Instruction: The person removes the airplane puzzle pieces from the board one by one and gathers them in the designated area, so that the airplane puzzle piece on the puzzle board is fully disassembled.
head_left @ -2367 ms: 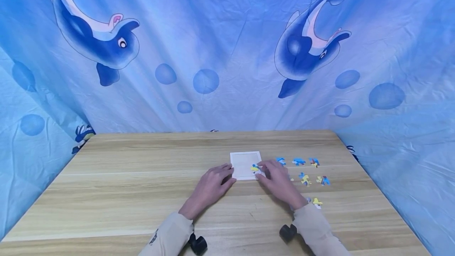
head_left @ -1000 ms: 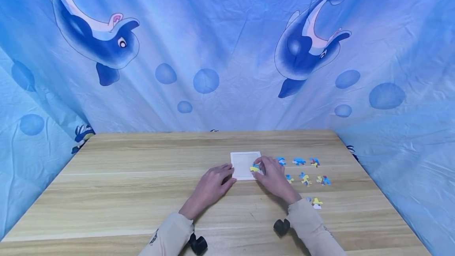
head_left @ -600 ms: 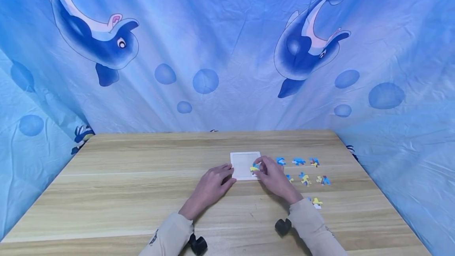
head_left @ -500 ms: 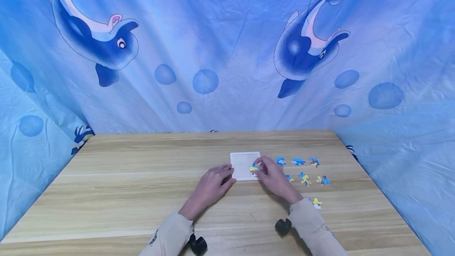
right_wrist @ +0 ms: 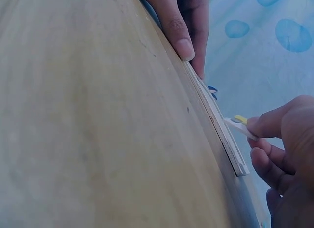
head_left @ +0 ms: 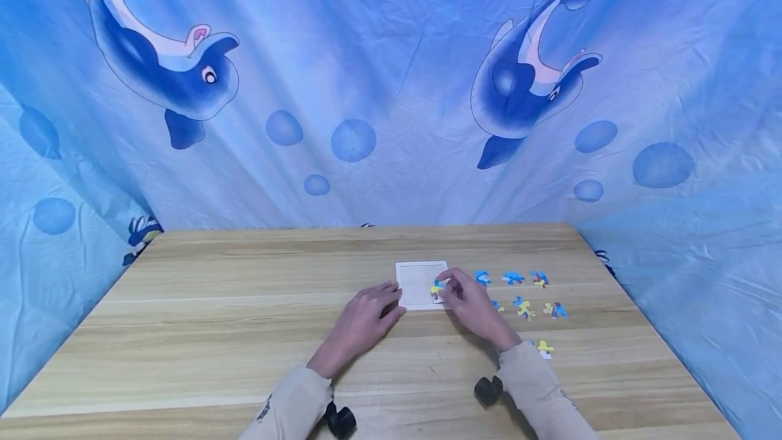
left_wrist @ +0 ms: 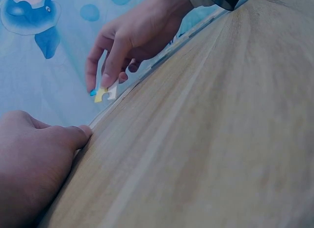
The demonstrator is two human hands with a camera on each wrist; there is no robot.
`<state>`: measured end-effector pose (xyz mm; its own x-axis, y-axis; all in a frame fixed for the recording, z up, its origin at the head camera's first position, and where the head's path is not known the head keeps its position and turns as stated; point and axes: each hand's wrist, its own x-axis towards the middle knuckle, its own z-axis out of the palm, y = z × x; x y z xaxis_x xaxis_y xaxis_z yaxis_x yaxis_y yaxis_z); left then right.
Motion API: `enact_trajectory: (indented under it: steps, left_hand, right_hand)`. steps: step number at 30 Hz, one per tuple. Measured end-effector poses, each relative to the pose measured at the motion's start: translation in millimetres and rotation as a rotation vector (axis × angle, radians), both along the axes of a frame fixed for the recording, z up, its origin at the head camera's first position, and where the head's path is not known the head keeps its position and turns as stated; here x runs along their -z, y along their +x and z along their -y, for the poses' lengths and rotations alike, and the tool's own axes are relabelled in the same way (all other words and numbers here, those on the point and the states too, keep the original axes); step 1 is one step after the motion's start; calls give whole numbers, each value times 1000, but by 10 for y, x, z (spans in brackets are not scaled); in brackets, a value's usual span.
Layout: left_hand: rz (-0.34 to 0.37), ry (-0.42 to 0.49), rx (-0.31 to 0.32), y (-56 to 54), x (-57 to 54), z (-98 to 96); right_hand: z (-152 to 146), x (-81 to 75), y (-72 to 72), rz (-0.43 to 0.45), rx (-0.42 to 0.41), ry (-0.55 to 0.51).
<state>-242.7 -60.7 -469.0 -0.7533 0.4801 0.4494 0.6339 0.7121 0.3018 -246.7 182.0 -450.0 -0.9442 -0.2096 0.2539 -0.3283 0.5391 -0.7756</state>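
A square puzzle tray [head_left: 421, 263] with a white border lies flat on the table. My left hand [head_left: 364, 314] rests at its left side, fingertips on the border and thumb at the near left corner. My right hand [head_left: 476, 305] pinches a jigsaw piece [head_left: 436, 290], coloured yellow, blue and white, between thumb and index finger over the tray's near right part. Seen in the left wrist view, this jigsaw piece [left_wrist: 101, 95] is tilted, with its notched edge showing. The right wrist view shows it raised slightly above the tray edge [right_wrist: 226, 139].
Several loose jigsaw pieces lie in rows to the right, among them a blue piece [head_left: 514, 278], a yellow-blue piece [head_left: 523, 307] and a yellow-white piece [head_left: 544, 347]. My right forearm partly covers some. A blue dolphin-print curtain [head_left: 391, 87] hangs behind the wooden table [head_left: 244, 345].
The right hand has shifted slightly left, and the jigsaw piece in its fingers has changed tilt over the tray. The left hand and the tray have stayed in place.
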Motion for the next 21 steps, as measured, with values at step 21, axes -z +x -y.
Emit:
enact_trajectory:
  steps: [21]
  left_hand:
    - [-16, -4, 4, -8, 5, -9]
  right_hand:
    - [-186, 21, 68, -5, 14, -117]
